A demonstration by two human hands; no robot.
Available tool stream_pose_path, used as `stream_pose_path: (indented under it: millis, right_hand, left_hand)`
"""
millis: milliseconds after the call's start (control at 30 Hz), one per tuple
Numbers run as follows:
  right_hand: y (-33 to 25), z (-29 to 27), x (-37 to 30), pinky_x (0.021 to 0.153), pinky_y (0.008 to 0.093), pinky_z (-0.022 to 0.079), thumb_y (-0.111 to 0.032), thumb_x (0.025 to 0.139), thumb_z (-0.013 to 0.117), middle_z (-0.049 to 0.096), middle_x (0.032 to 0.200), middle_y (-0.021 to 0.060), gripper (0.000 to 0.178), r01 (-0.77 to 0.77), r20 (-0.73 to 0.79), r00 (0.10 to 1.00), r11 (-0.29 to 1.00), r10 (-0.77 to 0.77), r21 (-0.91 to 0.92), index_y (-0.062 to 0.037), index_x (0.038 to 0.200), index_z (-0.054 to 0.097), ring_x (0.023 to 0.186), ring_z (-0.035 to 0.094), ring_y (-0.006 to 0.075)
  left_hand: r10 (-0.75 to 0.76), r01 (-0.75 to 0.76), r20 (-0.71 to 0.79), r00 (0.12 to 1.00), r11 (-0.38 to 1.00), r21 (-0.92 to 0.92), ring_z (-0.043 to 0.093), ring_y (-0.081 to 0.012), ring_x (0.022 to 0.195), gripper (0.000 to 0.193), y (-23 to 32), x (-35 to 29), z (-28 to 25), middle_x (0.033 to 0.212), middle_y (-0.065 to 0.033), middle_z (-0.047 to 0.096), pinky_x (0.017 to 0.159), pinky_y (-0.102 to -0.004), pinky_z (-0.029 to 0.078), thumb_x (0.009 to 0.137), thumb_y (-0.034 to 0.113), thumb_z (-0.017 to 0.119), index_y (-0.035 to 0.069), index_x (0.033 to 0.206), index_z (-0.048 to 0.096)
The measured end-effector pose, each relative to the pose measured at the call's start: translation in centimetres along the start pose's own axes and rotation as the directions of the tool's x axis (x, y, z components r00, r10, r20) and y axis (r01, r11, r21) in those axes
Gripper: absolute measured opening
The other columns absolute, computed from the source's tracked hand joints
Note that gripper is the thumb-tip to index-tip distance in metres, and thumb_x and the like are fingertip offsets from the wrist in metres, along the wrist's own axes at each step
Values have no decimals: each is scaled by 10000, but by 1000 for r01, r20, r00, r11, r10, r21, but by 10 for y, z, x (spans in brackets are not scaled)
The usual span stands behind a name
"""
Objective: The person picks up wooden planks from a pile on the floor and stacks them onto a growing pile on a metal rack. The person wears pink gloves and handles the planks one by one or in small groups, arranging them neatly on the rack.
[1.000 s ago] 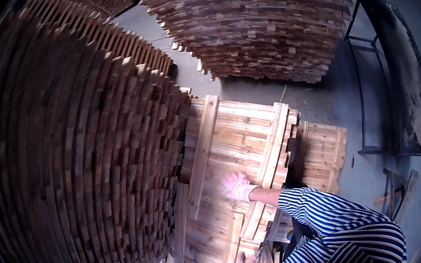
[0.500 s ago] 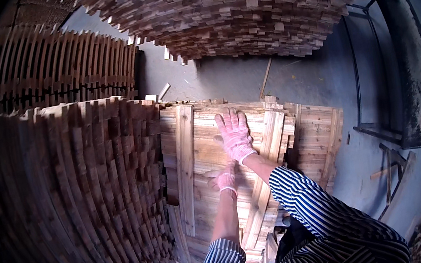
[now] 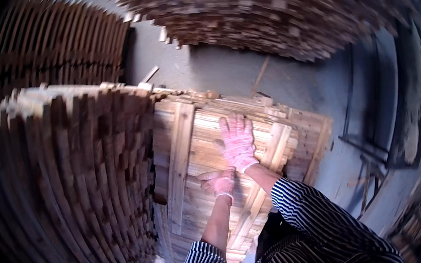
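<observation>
Pale wooden slats [image 3: 205, 151] lie side by side in front of me, forming a flat layer. Two wider wooden battens cross them, a left batten [image 3: 182, 165] and a right batten [image 3: 250, 208]. My right hand [image 3: 238, 142], in a pink knit glove, rests flat on the slats between the battens, its fingers stretched forward and apart. Closer to me, my left hand [image 3: 219, 183] in a matching glove lies on the slats too, thumb out to the left. Its fingertips reach near the right wrist and show only in part. Neither hand grips anything.
A tall stack of wooden strips [image 3: 83, 188] rises close on the left. Another large stack [image 3: 257, 10] stands across the grey floor [image 3: 222, 67]. Slatted wood [image 3: 45, 42] fills the far left. To the right is a dark metal frame [image 3: 365, 146]; a loose stick [image 3: 260, 76] lies beyond the slats.
My view has turned, so the stacks and slats appear tilted clockwise and slightly blurred. Both hands stay on the slats in nearly the same place.
</observation>
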State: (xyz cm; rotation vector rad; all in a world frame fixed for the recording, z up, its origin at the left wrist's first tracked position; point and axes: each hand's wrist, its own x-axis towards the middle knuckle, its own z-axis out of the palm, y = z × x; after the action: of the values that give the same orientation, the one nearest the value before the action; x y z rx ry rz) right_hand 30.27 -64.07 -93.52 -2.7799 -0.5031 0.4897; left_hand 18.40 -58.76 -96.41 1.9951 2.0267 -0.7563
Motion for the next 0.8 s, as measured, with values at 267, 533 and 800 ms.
stream_pose_path:
  millis: [267,533,800]
  right_hand:
    - [-16,10,6,1238,602,73,-667,941,482,252,1654,218,868,3,-73,997,959,-25,-284,-125,1598,318,1544,150,424]
    - [-49,-1,-36,1117,525,368,-623,951,549,380,1565,211,787,-4,-190,978,904,-86,-427,-107,1524,390,1424,378,379]
    - [-53,-2,-52,898,483,507,-637,950,549,528,1267,184,735,-28,-206,974,854,-94,-519,-77,1415,449,1156,562,366]
  left_hand:
    - [101,-21,187,977,920,-391,-22,-607,1482,1518,2,-25,-57,1604,-414,-63,1147,-730,102,646,675,839,-6,1590,-135]
    - [261,-111,247,933,863,-493,-8,-642,1463,1334,-57,-25,-70,1612,-391,13,1119,-777,108,720,558,827,41,1616,-16]
    - [607,-94,-35,794,66,-993,378,-346,1474,951,-310,-48,-66,1584,-239,382,1216,-417,322,900,557,684,31,1584,283]
